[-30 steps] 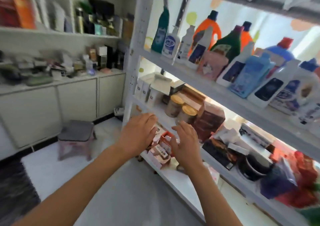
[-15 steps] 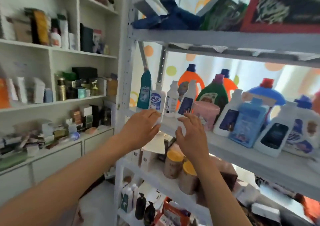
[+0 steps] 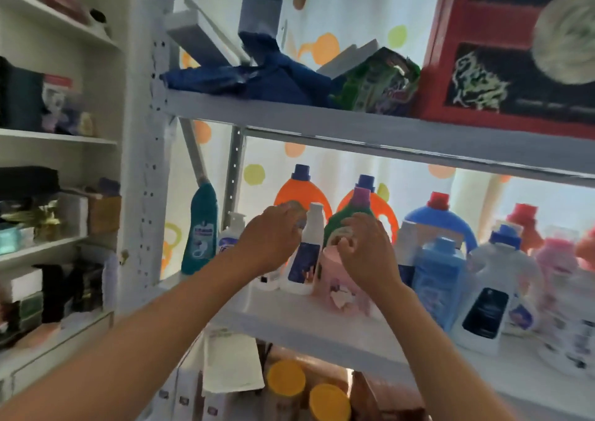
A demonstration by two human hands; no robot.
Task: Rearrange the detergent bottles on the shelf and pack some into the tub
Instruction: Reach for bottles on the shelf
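Both hands are raised to the middle shelf (image 3: 309, 320) of a white metal rack, where the detergent bottles stand in a crowded row. The left hand (image 3: 270, 240) reaches in front of a slim white bottle (image 3: 306, 253) with a dark blue label; its fingers (image 3: 289, 214) are curled forward beside that bottle's neck, but motion blur prevents telling whether they touch or grip it. The right hand (image 3: 367, 250) is just to the right of the white bottle, over the top of a pink tub (image 3: 341, 285) that stands at the shelf's front edge; its fingers (image 3: 346, 243) are bent and loosely apart, and contact with the tub's rim cannot be confirmed. Directly behind the right hand stands a green bottle (image 3: 351, 214) with a purple cap. Behind the white bottle are two orange bottles (image 3: 289, 192) with blue caps. Left of the white bottle stand a small white pump bottle (image 3: 230, 237) and, further left, a teal bottle (image 3: 201, 227) with an angled neck. Right of the pink tub, in order, stand a light blue bottle (image 3: 439, 275), a large blue jug (image 3: 441, 217) with a red cap behind it, and a white bottle with a black label (image 3: 492, 298). On the shelf above the white bottle lie a dark blue cloth (image 3: 257, 79) and a green packet (image 3: 380, 82). Below, two jars with yellow lids (image 3: 286, 378) are visible.
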